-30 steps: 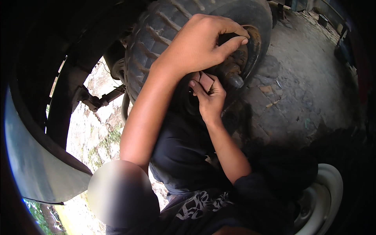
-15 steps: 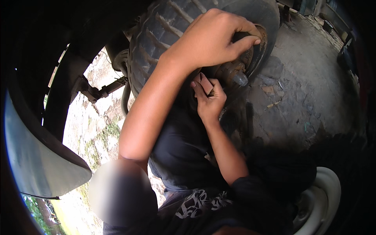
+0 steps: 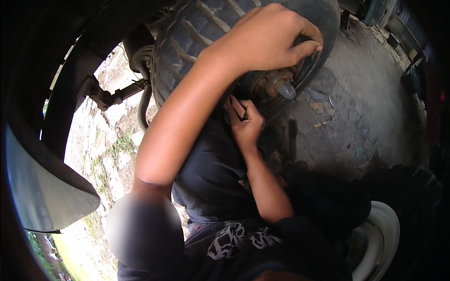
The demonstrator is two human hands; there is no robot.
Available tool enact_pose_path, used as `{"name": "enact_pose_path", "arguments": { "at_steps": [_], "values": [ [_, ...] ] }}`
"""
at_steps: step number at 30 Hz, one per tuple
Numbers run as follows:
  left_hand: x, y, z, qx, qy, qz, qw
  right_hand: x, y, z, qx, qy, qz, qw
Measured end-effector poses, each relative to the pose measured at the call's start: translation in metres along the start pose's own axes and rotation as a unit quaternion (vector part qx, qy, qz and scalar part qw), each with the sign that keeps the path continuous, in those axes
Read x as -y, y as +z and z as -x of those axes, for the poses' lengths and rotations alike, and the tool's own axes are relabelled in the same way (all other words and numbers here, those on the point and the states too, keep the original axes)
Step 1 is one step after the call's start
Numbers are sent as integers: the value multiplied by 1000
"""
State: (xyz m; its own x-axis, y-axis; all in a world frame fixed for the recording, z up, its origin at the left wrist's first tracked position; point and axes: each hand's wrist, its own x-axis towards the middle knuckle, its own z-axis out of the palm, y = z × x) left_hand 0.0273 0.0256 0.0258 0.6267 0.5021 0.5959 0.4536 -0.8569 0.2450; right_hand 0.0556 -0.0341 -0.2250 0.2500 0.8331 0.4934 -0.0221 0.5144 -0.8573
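Observation:
A large black tyre with thick tread bars stands in front of me. My left hand reaches over its side, thumb and fingers curled together at the wheel rim, where the fingertips are partly hidden. Below it, a rusty hub carries a greyish, translucent-looking cap at its end. Just below and to the left of the hub, my right hand is closed around a folded, reddish-brown strip that looks like sandpaper. The strip stays apart from the hub.
Dark vehicle framework crosses the upper left, with a curved grey panel below it. Debris lies on the grey floor at right. A second wheel with a white rim stands at lower right. Bright, mossy ground shows at left.
My left hand has shifted slightly right along the wheel. My right hand has drawn down and a little left, away from the hub, still holding the strip. The view has shifted slightly.

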Motion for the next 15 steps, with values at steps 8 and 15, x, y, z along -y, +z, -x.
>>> {"name": "enact_pose_path", "arguments": {
  "at_steps": [8,15],
  "values": [
    [13,12,0,-53,60,-27,996,5,-3,0,10,41,-13,999],
    [8,2,-1,-16,47,42,998,-37,-36,-3,139,57,14,989]
  ]
}}
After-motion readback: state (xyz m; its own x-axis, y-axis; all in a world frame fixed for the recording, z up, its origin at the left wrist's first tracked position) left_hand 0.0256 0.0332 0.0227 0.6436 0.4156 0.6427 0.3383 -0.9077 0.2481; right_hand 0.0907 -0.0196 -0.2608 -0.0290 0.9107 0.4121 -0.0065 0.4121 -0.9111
